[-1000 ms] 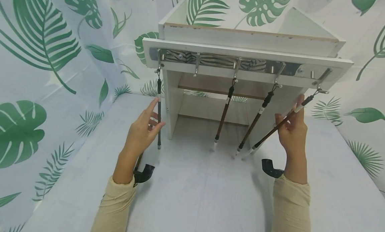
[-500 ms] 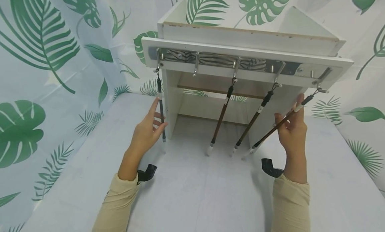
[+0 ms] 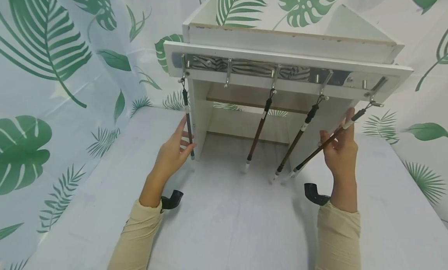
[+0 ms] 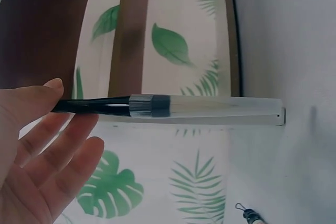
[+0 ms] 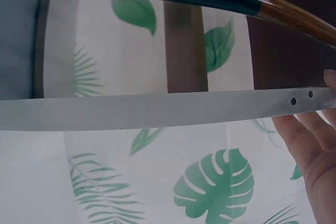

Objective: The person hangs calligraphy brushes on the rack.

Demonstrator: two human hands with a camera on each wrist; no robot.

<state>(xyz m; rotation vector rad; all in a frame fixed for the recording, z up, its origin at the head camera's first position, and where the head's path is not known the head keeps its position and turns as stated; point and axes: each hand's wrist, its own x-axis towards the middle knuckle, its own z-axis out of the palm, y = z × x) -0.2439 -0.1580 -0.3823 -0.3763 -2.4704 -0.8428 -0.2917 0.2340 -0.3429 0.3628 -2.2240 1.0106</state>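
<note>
On the left, a hanging calligraphy brush [image 3: 189, 124] leans along the cabinet's left side panel [image 4: 247, 120]. My left hand [image 3: 171, 151] has it between thumb and fingers, the thumb lying across the dark handle in the left wrist view. My right hand [image 3: 341, 149] grips the front edge of the right side panel [image 5: 157, 111], thumb inside and fingers outside. In front of that hand hangs another calligraphy brush [image 3: 332, 136] with a brown handle, not held. Two more brushes, a middle one [image 3: 258, 134] and one to its right [image 3: 297, 138], hang from hooks.
A metal hook rail [image 3: 238, 68] runs across the top of the white cabinet [image 3: 280, 42]. One hook [image 3: 228, 74] carries no brush. Black curved pieces [image 3: 171, 200] show beside both wrists. A leaf-patterned backdrop [image 3: 70, 126] surrounds the white surface [image 3: 227, 223].
My left hand has shifted slightly right and up, and the left brush's lower end has moved right toward the panel. The middle brush sways a little; my right hand stays put.
</note>
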